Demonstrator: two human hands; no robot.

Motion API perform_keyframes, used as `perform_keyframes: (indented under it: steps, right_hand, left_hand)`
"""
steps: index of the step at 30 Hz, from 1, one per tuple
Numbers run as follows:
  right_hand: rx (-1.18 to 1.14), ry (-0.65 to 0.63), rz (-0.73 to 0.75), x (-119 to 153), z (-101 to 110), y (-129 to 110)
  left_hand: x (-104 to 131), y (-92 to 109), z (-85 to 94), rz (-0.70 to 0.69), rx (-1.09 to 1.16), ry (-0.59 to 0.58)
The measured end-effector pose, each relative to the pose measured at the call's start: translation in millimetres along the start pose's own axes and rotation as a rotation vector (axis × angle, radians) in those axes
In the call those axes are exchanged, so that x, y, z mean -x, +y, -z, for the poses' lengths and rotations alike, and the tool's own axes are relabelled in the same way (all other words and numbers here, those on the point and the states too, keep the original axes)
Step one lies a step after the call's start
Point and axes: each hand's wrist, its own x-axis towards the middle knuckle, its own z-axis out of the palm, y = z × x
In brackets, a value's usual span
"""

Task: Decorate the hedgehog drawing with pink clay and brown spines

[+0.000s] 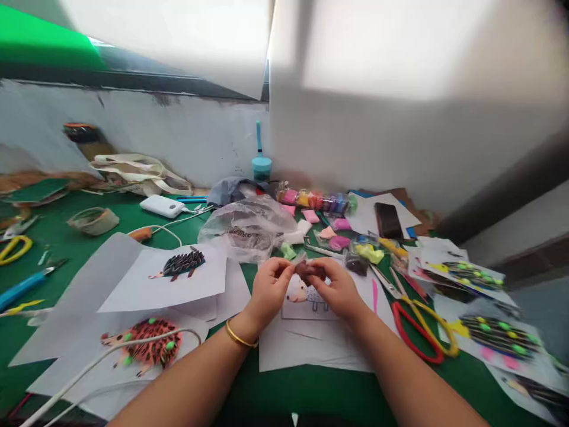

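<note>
Both my hands meet over a drawing at the middle of the table. Between them is a small brown lump of modelling clay (303,268), with what looks like a bit of clear wrapper at its top. My left hand (272,287) pinches it from the left with thumb and forefinger. From the right, the fingers of my right hand (338,287) are closed on it too. Beneath them lies a card with a hedgehog-like animal drawing (296,292), partly hidden by the hands, on white paper (311,350). A gold bangle (240,334) circles my left wrist.
Red and yellow scissors (422,329) lie right of my right hand. Clay packets (340,224), a clear plastic bag (249,225) and a phone (387,220) sit further back. Finished hedgehog pictures (182,261) flank both sides. A white cable (111,353) crosses the left foreground.
</note>
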Motion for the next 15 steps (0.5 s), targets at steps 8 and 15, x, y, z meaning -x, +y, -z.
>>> perform_keyframes:
  steps: [8, 15]
  right_hand:
    - [0.287, 0.119, 0.006, -13, 12, 22]
    - [0.558, 0.073, -0.056, -18, 18, 43]
  left_hand:
    - [1, -15, -3.9, 0.089, -0.011, -0.041]
    - [1, -18, -5.2, 0.076, -0.071, -0.075]
